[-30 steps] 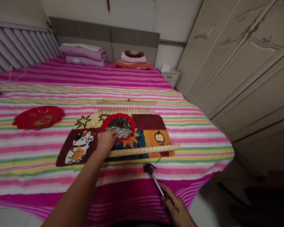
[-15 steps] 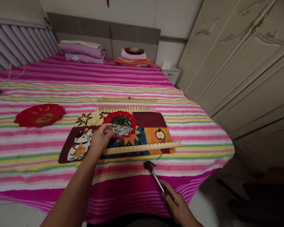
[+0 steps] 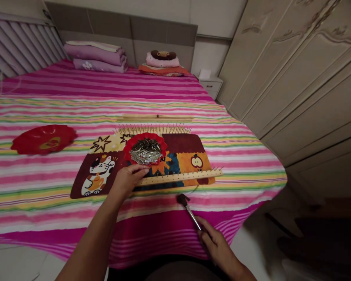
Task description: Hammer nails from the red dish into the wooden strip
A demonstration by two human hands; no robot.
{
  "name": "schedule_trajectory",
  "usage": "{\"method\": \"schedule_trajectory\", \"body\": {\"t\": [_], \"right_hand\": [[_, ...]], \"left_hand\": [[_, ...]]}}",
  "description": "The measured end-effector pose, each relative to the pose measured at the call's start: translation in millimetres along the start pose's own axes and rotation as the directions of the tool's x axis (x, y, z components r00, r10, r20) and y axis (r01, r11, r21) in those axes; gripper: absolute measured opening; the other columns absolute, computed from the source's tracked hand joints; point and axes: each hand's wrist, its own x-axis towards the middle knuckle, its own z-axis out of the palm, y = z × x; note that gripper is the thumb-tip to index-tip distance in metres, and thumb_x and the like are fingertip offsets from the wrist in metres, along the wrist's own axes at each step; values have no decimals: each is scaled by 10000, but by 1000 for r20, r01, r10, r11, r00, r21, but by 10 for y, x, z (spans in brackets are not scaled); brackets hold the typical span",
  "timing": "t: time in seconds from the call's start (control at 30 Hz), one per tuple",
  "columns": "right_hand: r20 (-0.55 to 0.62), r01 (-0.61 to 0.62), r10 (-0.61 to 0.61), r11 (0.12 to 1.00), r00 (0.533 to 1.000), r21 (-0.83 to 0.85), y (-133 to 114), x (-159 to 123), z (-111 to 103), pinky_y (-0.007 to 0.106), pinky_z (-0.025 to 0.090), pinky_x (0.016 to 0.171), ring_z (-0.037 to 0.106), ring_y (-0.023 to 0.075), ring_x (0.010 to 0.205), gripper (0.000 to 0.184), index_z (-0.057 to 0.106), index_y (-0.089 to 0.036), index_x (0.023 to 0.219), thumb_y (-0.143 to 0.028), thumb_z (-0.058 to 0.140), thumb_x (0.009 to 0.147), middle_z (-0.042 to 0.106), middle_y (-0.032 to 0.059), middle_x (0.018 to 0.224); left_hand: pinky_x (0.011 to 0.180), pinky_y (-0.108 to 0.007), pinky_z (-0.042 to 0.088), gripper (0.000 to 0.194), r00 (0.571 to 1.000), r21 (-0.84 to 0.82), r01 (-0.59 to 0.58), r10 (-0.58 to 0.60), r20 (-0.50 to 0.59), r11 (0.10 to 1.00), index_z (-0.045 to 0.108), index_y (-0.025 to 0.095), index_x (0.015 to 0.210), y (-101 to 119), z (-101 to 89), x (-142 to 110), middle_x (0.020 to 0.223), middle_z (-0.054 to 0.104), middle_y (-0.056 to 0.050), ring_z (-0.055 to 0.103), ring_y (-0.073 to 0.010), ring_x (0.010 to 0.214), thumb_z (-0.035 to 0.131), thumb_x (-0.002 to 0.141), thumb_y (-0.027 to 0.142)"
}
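My right hand (image 3: 215, 242) grips a hammer (image 3: 190, 212) by its handle, the dark head just above the bedspread. My left hand (image 3: 131, 177) is closed in a pinch between a scalloped red dish (image 3: 126, 146) and a wooden strip (image 3: 175, 178). Whatever those fingertips hold is too small to make out. Dark and silvery nails (image 3: 146, 152) fill the dish. Rows of small marks run along the strip, with nails standing toward its right end. Beneath lies a patterned mat (image 3: 184, 142) with a cat and an apple.
Behind the mat, several nails bristle from another wooden strip (image 3: 155, 129). A plain strip (image 3: 158, 117) lies farther back. To the left sits a red plate (image 3: 43, 139). Folded bedding (image 3: 96, 58) rests by the headboard, and a wardrobe (image 3: 304, 78) stands at the right.
My left hand has drawn back from the nails to below the dish, near the strip's left end. My right hand still holds the hammer in about the same place.
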Motion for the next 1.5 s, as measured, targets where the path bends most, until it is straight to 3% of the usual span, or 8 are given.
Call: {"method": "schedule_trajectory", "body": {"t": [0.07,0.2,0.47,0.7,1.13,1.33,1.4,1.5], "right_hand": [[58,-10,10,1000,998,0,9,3,-10,328,449,959,623,208,1037,417,577,-204,1262,-300,470,871,675,54,1140],[68,-33,33,999,997,-8,24,-3,-15,342,403,1007,573,220,1130,433,574,-184,1266,-318,462,869,638,72,1211],[68,12,-11,1000,998,-4,-18,-11,-13,321,420,991,593,201,1101,404,575,-205,1255,-288,474,873,650,54,1195],[85,-10,10,1000,996,-4,4,-7,-10,316,422,988,572,207,1134,415,570,-185,1262,-288,459,876,651,68,1192],[104,-42,42,999,994,-10,62,-2,3,342,375,1032,530,228,1184,463,550,-145,1281,-319,450,864,617,98,1241],[90,-37,36,999,995,1,-179,-38,-26,340,446,940,597,234,1046,433,573,-187,1259,-354,464,875,671,85,1107],[117,-18,18,1000,993,-4,-357,-25,-39,287,505,761,631,194,809,434,536,-193,1290,-352,432,900,680,48,849],[131,50,-52,998,990,23,-683,66,-32,220,406,500,447,117,489,444,447,-194,1351,-319,384,930,488,-43,581]], "left_hand": [[640,-277,479,320,999,51,-52,52,4,997,715,212,693,-54,35,-31,751,678,-20,601,-167,703,711,535,490],[573,-280,465,396,995,-72,78,-74,62,994,675,189,767,-130,146,-62,594,623,8,550,-136,555,703,504,483],[503,-242,425,277,997,-9,69,-70,-26,998,619,203,667,-174,227,-79,526,584,38,504,-114,486,642,565,460],[585,-252,455,190,997,178,1,14,-82,984,687,219,678,-252,220,-58,789,701,-5,593,-156,666,625,622,390],[751,-287,451,175,995,255,-70,84,-48,964,675,219,661,-273,232,-30,791,684,-10,608,-179,783,605,632,376],[725,-276,433,143,988,351,-130,151,-31,927,655,227,641,-271,250,-44,769,639,0,597,-165,770,575,669,342],[716,-269,430,142,986,361,-146,165,-21,921,651,225,641,-287,259,-56,762,629,0,591,-159,761,562,681,329],[721,-268,425,137,980,391,-177,200,-20,903,649,225,650,-319,281,-77,744,618,0,581,-159,763,552,697,309]]}}
